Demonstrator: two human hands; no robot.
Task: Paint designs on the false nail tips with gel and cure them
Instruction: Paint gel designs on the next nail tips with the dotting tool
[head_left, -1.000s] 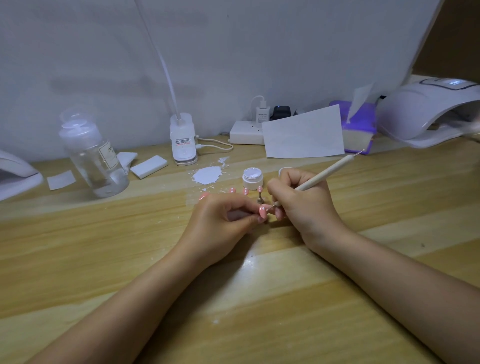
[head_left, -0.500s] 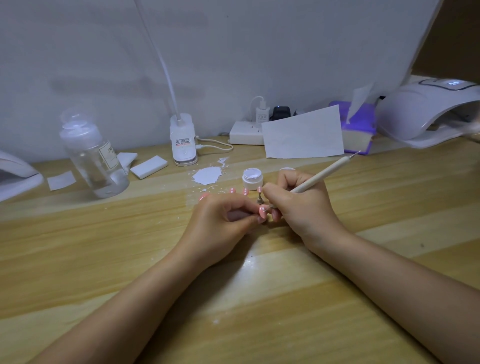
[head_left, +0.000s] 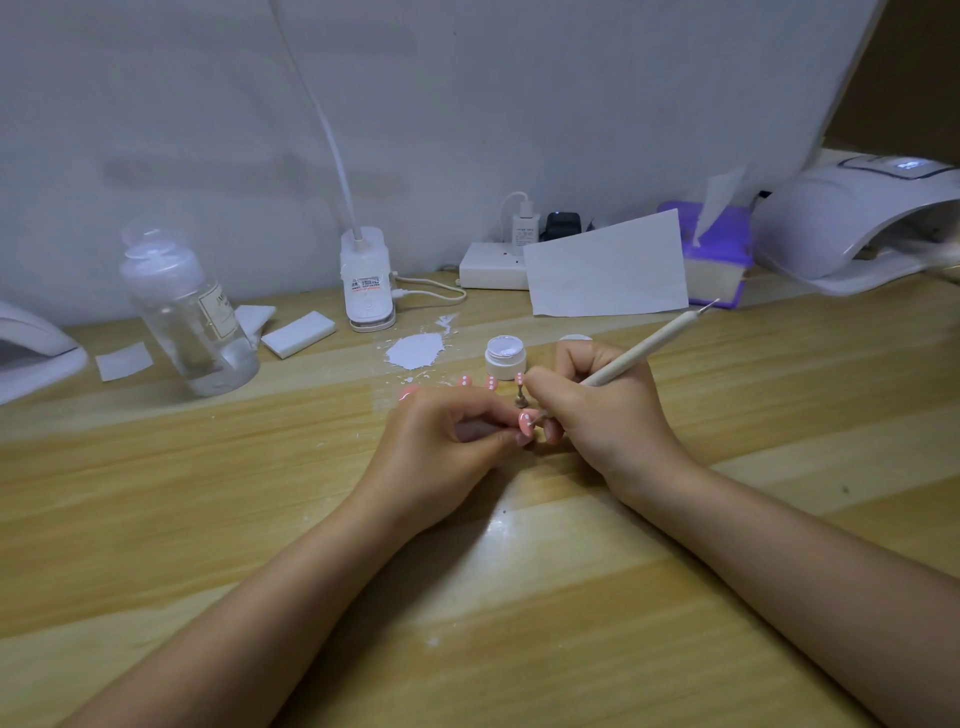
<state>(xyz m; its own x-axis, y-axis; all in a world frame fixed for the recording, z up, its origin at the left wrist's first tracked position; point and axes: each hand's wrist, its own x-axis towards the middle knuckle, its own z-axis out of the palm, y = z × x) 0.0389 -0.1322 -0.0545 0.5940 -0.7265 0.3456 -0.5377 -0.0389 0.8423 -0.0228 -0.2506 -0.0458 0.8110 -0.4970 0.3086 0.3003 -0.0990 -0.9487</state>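
Pinching a pink nail tip (head_left: 527, 422) with white dots, the left hand (head_left: 447, 441) rests on the wooden table (head_left: 156, 519). The right hand (head_left: 597, 410) grips a dotting pen (head_left: 639, 353), its lower end at that tip. Behind stand three more pink tips (head_left: 491, 383) and an open white gel jar (head_left: 505, 356).

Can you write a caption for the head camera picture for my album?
Left hand pinches a pink nail tip while right hand dots it with a dotting pen.
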